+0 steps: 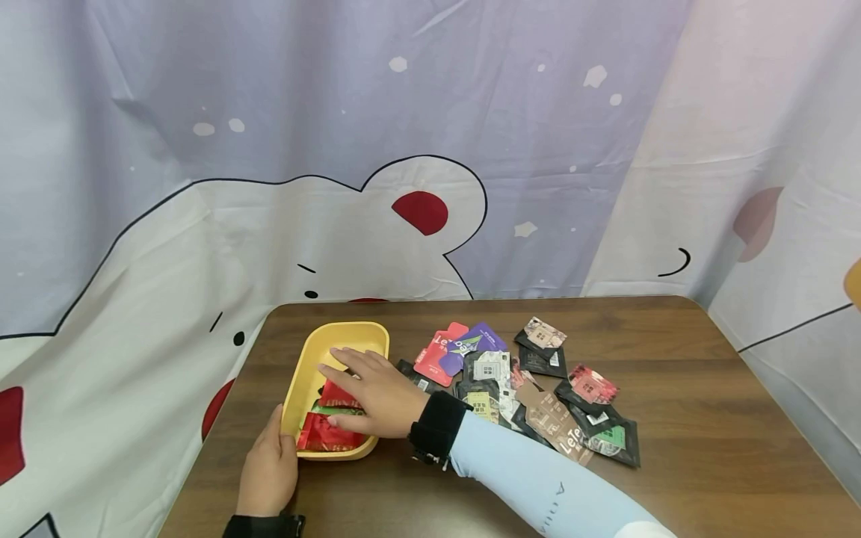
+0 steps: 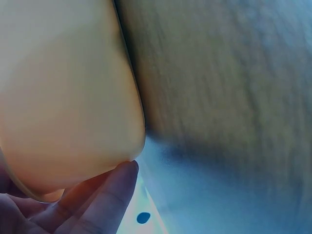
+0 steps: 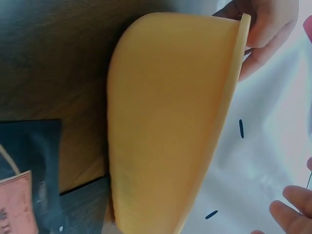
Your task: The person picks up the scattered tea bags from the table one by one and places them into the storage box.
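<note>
The head view looks forward and down from above the near edge of the brown wooden table (image 1: 673, 448), taking in its whole top and the bear-print curtain (image 1: 202, 239) behind. The left wrist view sits very close against the outer wall of the yellow oval plastic tub (image 2: 68, 97), blurred, facing across the tabletop. The right wrist view is nearly as close, at the tub's other side. All 3 views share that tub.

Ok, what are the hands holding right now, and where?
Left hand grips the yellow tray by its near left rim. Right hand lies flat on the red packets inside, gripping nothing.
</note>
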A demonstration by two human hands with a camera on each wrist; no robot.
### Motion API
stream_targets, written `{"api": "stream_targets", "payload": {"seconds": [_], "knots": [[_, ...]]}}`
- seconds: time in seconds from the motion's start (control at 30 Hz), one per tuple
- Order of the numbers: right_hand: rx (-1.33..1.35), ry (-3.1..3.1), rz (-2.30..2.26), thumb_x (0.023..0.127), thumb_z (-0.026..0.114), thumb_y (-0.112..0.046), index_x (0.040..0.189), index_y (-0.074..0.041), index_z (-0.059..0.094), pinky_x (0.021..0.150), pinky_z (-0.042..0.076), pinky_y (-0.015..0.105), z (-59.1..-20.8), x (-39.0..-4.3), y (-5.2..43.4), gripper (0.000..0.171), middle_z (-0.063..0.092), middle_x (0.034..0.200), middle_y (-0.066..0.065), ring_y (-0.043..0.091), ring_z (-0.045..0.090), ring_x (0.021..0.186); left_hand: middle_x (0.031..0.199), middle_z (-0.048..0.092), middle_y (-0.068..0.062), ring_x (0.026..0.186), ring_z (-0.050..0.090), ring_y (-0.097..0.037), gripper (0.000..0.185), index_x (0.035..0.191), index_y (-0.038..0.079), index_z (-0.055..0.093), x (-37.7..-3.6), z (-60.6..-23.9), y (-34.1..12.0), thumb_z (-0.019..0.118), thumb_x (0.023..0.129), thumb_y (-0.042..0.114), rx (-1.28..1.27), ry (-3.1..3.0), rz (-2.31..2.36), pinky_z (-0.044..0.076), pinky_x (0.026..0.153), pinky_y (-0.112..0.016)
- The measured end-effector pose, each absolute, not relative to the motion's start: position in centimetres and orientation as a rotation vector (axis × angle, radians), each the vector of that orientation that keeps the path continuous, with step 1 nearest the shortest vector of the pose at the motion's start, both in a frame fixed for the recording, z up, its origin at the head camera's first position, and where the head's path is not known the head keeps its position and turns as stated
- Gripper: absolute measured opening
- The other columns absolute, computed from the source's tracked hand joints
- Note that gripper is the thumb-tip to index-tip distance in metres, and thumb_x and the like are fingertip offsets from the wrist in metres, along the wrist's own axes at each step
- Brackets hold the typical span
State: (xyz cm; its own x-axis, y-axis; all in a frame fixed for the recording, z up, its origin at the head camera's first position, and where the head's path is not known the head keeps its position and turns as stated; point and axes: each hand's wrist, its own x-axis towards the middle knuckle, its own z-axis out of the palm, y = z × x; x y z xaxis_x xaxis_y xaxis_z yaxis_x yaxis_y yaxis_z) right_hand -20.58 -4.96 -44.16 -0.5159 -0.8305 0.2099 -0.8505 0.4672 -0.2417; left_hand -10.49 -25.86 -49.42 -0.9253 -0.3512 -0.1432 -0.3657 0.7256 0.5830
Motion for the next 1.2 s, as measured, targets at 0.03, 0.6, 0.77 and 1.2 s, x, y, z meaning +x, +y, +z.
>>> {"api": "stream_targets", "payload": {"seconds": [0.03,0.6,0.77,1.2], "knots": [[1.508,-2.647,0.49,0.096,0.055,-0.06,0.162,-0.029,0.024,0.128,0.024,0.04,-44.2,-20.5,-4.7,0.079,0.026,0.168,0.002,0.017,0.025,0.156,0.158,0.032,-0.033,0.145,0.035,-0.048,0.057,0.16,-0.004,0.017,-10.5,-49.4,-25.8,0.028,0.106,0.013,-0.608,2.895,0.985,0.034,0.115,-0.063],[1.364,-2.903,0.616,0.092,0.069,-0.046,0.157,-0.016,0.039,0.12,0.035,0.053,-48.7,-19.2,4.5,0.077,0.038,0.16,0.016,0.032,0.04,0.147,0.159,0.032,-0.031,0.146,0.034,-0.047,0.058,0.161,-0.001,0.016,-10.6,-49.5,-25.8,0.029,0.106,0.014,-0.636,2.898,1.002,0.033,0.116,-0.062],[1.356,-2.958,0.494,0.088,0.073,-0.044,0.153,-0.011,0.044,0.118,0.038,0.053,-50.0,-18.1,7.3,0.079,0.042,0.158,0.018,0.035,0.042,0.146,0.157,0.035,-0.033,0.145,0.037,-0.048,0.058,0.16,-0.003,0.016,-10.6,-49.4,-25.8,0.029,0.105,0.013,-0.613,2.926,0.989,0.035,0.115,-0.062],[1.326,-2.897,0.32,0.091,0.071,-0.036,0.147,-0.009,0.053,0.11,0.048,0.046,-50.4,-17.6,8.1,0.064,0.055,0.147,0.016,0.03,0.056,0.133,0.156,0.035,-0.034,0.145,0.036,-0.048,0.058,0.16,-0.003,0.017,-10.5,-49.4,-25.7,0.028,0.105,0.012,-0.606,2.912,0.996,0.035,0.115,-0.062]]}}
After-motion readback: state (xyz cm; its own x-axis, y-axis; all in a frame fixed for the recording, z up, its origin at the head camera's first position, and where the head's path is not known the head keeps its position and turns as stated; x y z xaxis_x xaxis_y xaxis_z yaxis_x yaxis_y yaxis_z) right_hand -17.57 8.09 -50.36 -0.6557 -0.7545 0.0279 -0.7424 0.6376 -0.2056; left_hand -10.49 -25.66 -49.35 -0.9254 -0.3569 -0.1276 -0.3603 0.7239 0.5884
